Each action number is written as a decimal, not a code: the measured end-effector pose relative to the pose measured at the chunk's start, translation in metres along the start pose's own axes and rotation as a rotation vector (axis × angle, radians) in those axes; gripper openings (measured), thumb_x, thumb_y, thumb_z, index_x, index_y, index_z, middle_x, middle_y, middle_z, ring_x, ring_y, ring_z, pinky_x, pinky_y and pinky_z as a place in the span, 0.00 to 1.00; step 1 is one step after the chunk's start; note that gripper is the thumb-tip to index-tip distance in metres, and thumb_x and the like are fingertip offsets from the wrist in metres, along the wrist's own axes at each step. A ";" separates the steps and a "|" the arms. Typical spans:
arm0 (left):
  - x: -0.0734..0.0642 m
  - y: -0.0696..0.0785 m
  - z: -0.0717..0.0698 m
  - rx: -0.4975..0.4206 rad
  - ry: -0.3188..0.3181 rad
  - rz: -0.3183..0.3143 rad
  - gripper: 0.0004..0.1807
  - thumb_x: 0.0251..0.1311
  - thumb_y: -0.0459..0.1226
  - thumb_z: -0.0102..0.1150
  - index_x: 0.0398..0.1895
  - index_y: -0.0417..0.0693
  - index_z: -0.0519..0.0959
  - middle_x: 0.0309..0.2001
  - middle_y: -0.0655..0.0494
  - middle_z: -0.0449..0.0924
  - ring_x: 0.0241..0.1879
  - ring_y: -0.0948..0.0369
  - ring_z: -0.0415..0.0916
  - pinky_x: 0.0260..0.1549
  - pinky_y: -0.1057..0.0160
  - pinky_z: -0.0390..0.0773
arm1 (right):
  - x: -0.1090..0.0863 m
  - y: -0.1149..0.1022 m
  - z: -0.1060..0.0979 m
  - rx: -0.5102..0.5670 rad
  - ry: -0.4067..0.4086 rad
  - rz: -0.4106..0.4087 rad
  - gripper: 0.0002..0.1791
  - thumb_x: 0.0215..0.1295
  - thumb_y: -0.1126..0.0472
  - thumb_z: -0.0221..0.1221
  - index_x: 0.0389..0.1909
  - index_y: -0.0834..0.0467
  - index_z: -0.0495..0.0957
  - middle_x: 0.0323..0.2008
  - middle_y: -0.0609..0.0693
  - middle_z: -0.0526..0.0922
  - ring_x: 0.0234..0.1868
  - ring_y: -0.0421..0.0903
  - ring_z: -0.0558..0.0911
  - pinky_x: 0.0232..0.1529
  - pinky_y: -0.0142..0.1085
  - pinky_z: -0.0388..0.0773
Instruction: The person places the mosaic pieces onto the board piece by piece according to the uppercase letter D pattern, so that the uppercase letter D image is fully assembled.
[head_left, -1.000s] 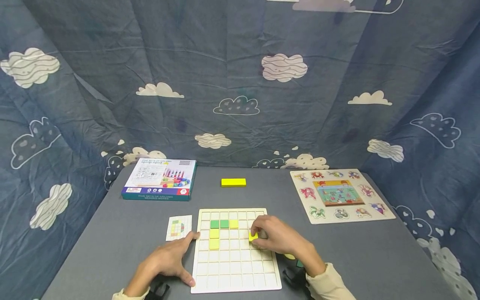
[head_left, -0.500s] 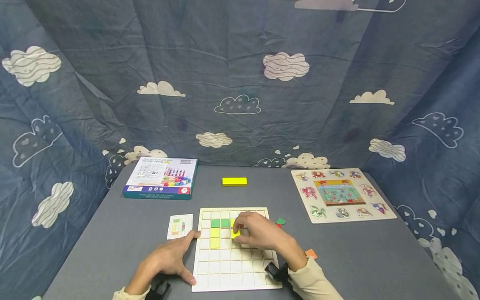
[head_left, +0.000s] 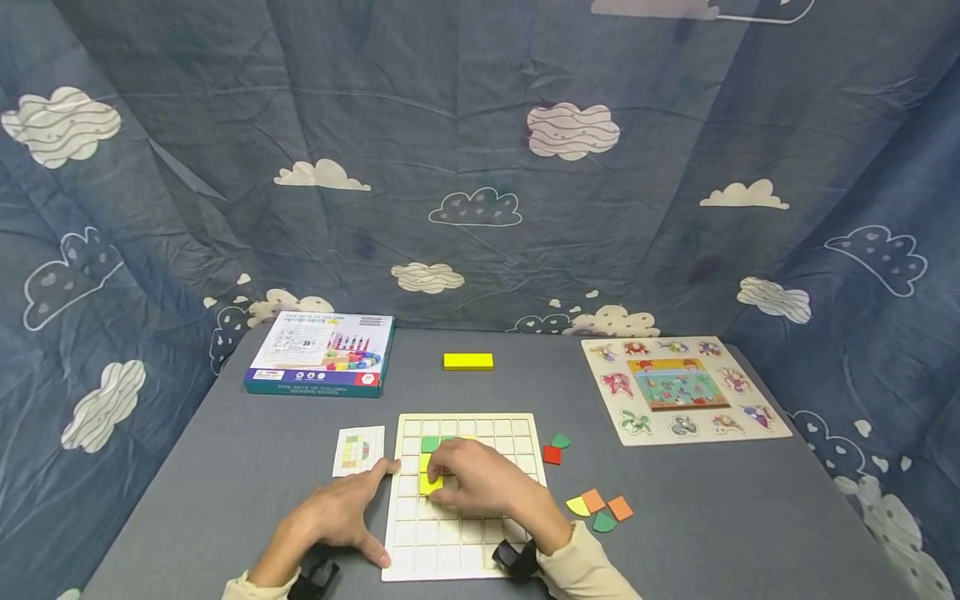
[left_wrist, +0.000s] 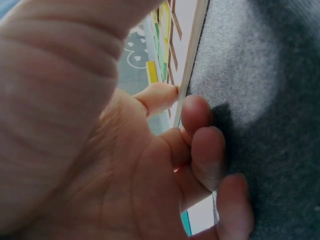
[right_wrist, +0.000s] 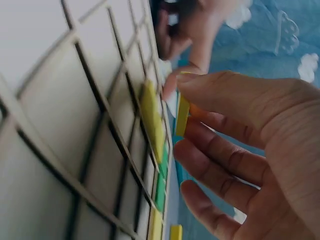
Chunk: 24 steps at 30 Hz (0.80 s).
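Observation:
A white grid board (head_left: 447,557) lies on the grey table with green and yellow square tiles in its upper left cells. My right hand (head_left: 483,477) is over these cells and partly hides them. In the right wrist view its thumb and fingers pinch a yellow square tile (right_wrist: 182,119), held apart from the board beside a row of seated yellow tiles (right_wrist: 151,120) and green tiles (right_wrist: 161,182). My left hand (head_left: 335,510) rests at the board's left edge, thumb near the lower corner and forefinger higher up. In the left wrist view its other fingers (left_wrist: 207,152) are loosely bent and hold nothing.
A small pattern card (head_left: 345,462) lies left of the board. Loose pieces are to the right: a red square (head_left: 552,455), orange squares (head_left: 620,508) and green and yellow quarter rounds. Behind are a boxed set (head_left: 315,354), a yellow block (head_left: 468,362) and a picture board (head_left: 622,417).
My right hand has moved left across the board with the yellow tile, from the right columns to the left ones. Loose pieces at the right came into view. The left hand has stayed put.

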<state>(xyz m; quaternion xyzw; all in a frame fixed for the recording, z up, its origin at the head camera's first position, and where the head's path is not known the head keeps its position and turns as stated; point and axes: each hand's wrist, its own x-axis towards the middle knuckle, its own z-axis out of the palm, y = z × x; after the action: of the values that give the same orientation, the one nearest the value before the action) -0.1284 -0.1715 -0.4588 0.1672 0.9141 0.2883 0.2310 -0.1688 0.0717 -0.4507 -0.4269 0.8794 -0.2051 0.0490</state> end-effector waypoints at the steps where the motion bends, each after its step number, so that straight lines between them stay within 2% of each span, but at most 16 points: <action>1: 0.000 0.000 0.000 0.001 0.000 0.003 0.63 0.25 0.52 0.87 0.69 0.49 0.61 0.69 0.41 0.69 0.66 0.42 0.69 0.57 0.34 0.69 | 0.001 -0.001 0.003 -0.014 -0.006 -0.005 0.07 0.58 0.57 0.71 0.34 0.51 0.83 0.34 0.41 0.81 0.34 0.32 0.74 0.39 0.24 0.72; 9: 0.000 -0.003 -0.002 0.006 0.002 0.006 0.64 0.24 0.52 0.87 0.70 0.48 0.61 0.70 0.41 0.68 0.66 0.42 0.69 0.57 0.35 0.69 | 0.005 -0.009 0.015 -0.091 -0.017 -0.042 0.06 0.55 0.59 0.71 0.32 0.51 0.82 0.30 0.40 0.79 0.29 0.31 0.70 0.32 0.21 0.66; 15: 0.000 -0.003 -0.001 0.005 -0.007 -0.001 0.64 0.24 0.53 0.86 0.70 0.49 0.61 0.70 0.42 0.69 0.65 0.42 0.70 0.56 0.35 0.70 | 0.005 -0.015 0.019 -0.156 0.011 -0.045 0.06 0.53 0.59 0.71 0.29 0.50 0.82 0.30 0.39 0.80 0.28 0.30 0.70 0.33 0.21 0.68; 24: 0.001 -0.002 0.001 -0.002 -0.010 0.013 0.65 0.25 0.53 0.86 0.71 0.47 0.60 0.70 0.41 0.68 0.66 0.43 0.70 0.58 0.36 0.69 | 0.001 -0.019 0.017 -0.131 -0.035 -0.021 0.06 0.53 0.61 0.71 0.32 0.50 0.85 0.33 0.38 0.82 0.32 0.29 0.73 0.36 0.22 0.71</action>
<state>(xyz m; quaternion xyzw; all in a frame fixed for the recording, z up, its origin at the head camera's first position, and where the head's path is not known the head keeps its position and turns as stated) -0.1295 -0.1725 -0.4610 0.1741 0.9115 0.2898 0.2341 -0.1515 0.0550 -0.4589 -0.4419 0.8854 -0.1400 0.0343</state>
